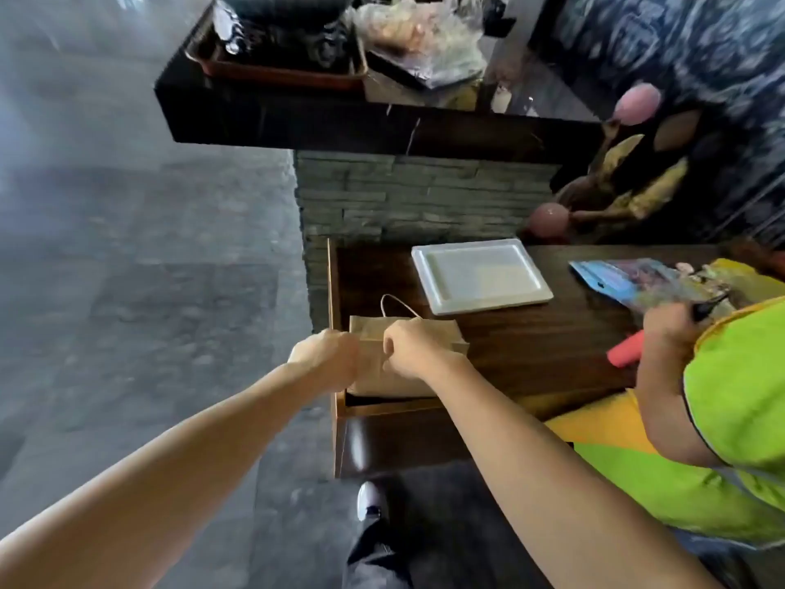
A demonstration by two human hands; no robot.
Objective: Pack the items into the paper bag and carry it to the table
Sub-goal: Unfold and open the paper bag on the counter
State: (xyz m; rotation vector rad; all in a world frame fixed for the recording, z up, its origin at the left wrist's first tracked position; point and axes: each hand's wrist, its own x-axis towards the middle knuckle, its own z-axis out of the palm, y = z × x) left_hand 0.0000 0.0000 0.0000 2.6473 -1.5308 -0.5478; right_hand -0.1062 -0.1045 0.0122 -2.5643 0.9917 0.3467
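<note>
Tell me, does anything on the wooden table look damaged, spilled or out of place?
Nothing looks spilled or damaged. The paper bag sits at the table's near left corner, close to the edge, with the left hand and right hand on it. The white tray lies flat.

At the centre of the frame, the left hand and right hand are closing their grip on the top edge of a brown paper bag, which is standing at the left end of the dark wooden surface. A white tray is lying just behind it. At the right edge, another person in a green vest is holding colourful packets.
</note>
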